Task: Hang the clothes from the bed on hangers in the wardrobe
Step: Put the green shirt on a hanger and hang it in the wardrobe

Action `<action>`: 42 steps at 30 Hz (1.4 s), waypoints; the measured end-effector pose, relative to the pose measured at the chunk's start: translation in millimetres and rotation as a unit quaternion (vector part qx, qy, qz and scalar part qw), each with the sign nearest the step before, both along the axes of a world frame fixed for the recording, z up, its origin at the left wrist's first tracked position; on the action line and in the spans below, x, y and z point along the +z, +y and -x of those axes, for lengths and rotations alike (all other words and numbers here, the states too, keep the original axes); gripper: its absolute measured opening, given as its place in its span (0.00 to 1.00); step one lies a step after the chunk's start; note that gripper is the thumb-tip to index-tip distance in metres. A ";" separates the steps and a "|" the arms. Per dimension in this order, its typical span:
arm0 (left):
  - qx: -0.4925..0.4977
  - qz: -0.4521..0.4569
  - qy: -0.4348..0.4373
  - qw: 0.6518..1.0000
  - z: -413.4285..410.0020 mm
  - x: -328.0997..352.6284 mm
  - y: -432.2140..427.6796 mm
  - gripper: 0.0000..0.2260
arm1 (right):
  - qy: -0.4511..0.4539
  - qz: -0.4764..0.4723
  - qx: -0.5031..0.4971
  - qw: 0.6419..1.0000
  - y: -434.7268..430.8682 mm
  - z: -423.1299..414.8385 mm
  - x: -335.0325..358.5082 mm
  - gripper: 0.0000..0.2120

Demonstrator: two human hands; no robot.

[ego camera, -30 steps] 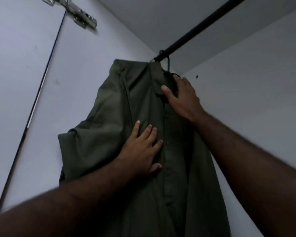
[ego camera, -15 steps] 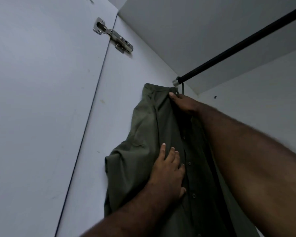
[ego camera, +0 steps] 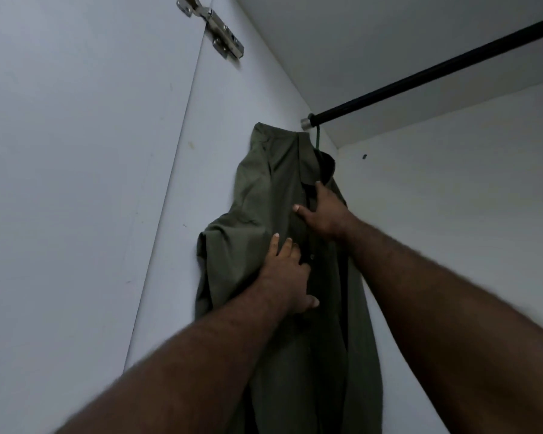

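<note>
Shirt (ego camera: 264, 189) in olive green is hanging inside the wardrobe (ego camera: 452, 230), on a green hanger (ego camera: 318, 137) whose hook is sitting over the black rail (ego camera: 420, 79) near its left end; the cloth is lying against the white side panel (ego camera: 232, 136) in the corner, and one short sleeve is sticking out to the left. I am watching both bare arms reaching up to it. The left hand (ego camera: 287, 277) is lying flat on the front of the shirt, beside the row of buttons; its fingers are straight and pressing on the cloth, so it is holding nothing. The right hand (ego camera: 325, 214) is resting higher, just under the collar; its thumb and one finger are spreading out on the cloth, the other fingers are hiding behind the hand, and I cannot tell if it is pinching the fabric. At the upper left a metal hinge (ego camera: 220, 36) is joining the open door (ego camera: 76, 183) to the side panel.
</note>
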State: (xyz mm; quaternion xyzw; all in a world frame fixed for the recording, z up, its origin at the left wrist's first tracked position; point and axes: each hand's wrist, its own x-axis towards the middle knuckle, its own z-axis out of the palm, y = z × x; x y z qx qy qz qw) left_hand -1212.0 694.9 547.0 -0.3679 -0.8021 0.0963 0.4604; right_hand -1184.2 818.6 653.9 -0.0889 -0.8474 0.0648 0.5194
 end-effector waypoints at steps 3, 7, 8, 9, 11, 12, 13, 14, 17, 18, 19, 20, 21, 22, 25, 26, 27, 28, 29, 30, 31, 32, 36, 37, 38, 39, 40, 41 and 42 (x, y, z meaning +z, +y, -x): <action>-0.073 -0.043 -0.036 0.996 -17.7 -7.2 -9.3 0.35 | -0.060 -0.046 -0.031 0.997 -7.9 -30.3 -28.5 0.43; -0.128 -0.059 -0.074 0.987 -49.8 -26.3 -25.1 0.33 | -0.125 -0.091 -0.110 0.982 -21.0 -85.8 -79.5 0.37; -0.137 -0.058 -0.089 0.985 -59.4 -35.4 -29.4 0.32 | -0.145 -0.095 -0.129 0.976 -22.9 -100.3 -94.3 0.36; -0.144 -0.057 -0.102 0.983 -68.7 -46.5 -33.0 0.31 | -0.164 -0.097 -0.145 0.971 -24.2 -115.5 -110.2 0.35; -0.155 -0.051 -0.127 0.978 -85.4 -70.8 -39.7 0.28 | -0.197 -0.102 -0.178 0.959 -26.3 -145.3 -141.9 0.33; -0.161 -0.047 -0.143 0.975 -93.2 -83.7 -43.0 0.28 | -0.213 -0.105 -0.192 0.952 -28.2 -161.2 -158.4 0.33; -0.168 -0.041 -0.158 0.972 -101.5 -98.3 -45.4 0.28 | -0.229 -0.104 -0.203 0.946 -29.8 -178.1 -177.5 0.32; -0.177 -0.036 -0.172 0.968 -109.3 -113.9 -46.9 0.28 | -0.246 -0.102 -0.213 0.940 -31.4 -194.7 -197.8 0.32; -0.218 -0.013 -0.217 0.951 -136.7 -160.5 -49.9 0.26 | -0.288 -0.077 -0.233 0.926 -41.6 -243.0 -254.9 0.31; -0.236 0.001 -0.232 0.944 -147.8 -178.5 -50.5 0.26 | -0.300 -0.062 -0.241 0.921 -47.3 -260.2 -276.1 0.31; -0.253 0.014 -0.243 0.936 -158.7 -197.0 -50.5 0.26 | -0.311 -0.045 -0.246 0.917 -54.4 -276.7 -296.4 0.32; -0.270 0.023 -0.251 0.929 -168.0 -213.1 -51.0 0.26 | -0.318 -0.027 -0.249 0.914 -61.7 -290.4 -313.9 0.32; -0.288 0.036 -0.265 0.920 -180.8 -230.3 -52.8 0.27 | -0.326 0.000 -0.258 0.909 -71.8 -307.8 -334.0 0.32; -0.306 0.047 -0.280 0.908 -191.8 -244.9 -54.8 0.28 | -0.334 0.025 -0.266 0.904 -81.9 -322.7 -352.0 0.32; -0.370 0.056 -0.318 0.871 -229.0 -287.1 -65.7 0.28 | -0.344 0.079 -0.304 0.885 -111.4 -366.6 -406.7 0.33; -0.390 0.063 -0.337 0.855 -240.6 -299.2 -72.7 0.28 | -0.345 0.103 -0.318 0.877 -123.0 -378.2 -421.2 0.33; -0.410 0.074 -0.356 0.837 -253.5 -313.3 -80.9 0.28 | -0.346 0.133 -0.331 0.868 -138.5 -391.3 -434.3 0.33; -0.422 0.075 -0.372 0.823 -262.0 -325.9 -87.6 0.27 | -0.341 0.150 -0.338 0.864 -149.1 -399.0 -445.4 0.33; -0.432 0.076 -0.383 0.813 -270.0 -338.6 -94.4 0.27 | -0.333 0.168 -0.346 0.861 -159.3 -406.3 -455.5 0.33; -0.443 0.079 -0.395 0.801 -277.6 -349.3 -101.2 0.27 | -0.323 0.194 -0.354 0.856 -172.1 -414.4 -463.6 0.33; -0.456 0.082 -0.413 0.784 -285.6 -362.4 -109.3 0.27 | -0.315 0.221 -0.360 0.850 -188.0 -423.8 -474.5 0.32; -0.466 0.085 -0.431 0.768 -293.3 -375.0 -117.1 0.27 | -0.308 0.242 -0.365 0.845 -203.1 -432.4 -484.5 0.32; -0.498 0.079 -0.534 0.679 -340.2 -425.4 -151.2 0.26 | -0.243 0.328 -0.390 0.825 -264.3 -486.7 -525.2 0.32; -0.504 0.085 -0.552 0.659 -351.7 -438.5 -160.0 0.25 | -0.232 0.350 -0.396 0.817 -280.5 -501.6 -533.7 0.32; -0.513 0.095 -0.564 0.640 -366.0 -450.8 -169.6 0.25 | -0.221 0.370 -0.407 0.806 -297.9 -520.0 -542.4 0.32; -0.518 0.107 -0.577 0.623 -380.3 -462.0 -179.4 0.25 | -0.210 0.389 -0.417 0.794 -314.7 -539.1 -551.9 0.33; -0.518 0.118 -0.589 0.609 -392.9 -471.4 -187.7 0.25 | -0.196 0.406 -0.426 0.784 -329.4 -556.4 -560.1 0.33; -0.518 0.137 -0.599 0.595 -409.6 -480.6 -198.3 0.25 | -0.175 0.421 -0.439 0.774 -347.6 -577.5 -570.3 0.33; -0.520 0.153 -0.607 0.582 -426.0 -488.0 -208.7 0.25 | -0.151 0.435 -0.451 0.764 -366.1 -596.2 -579.0 0.32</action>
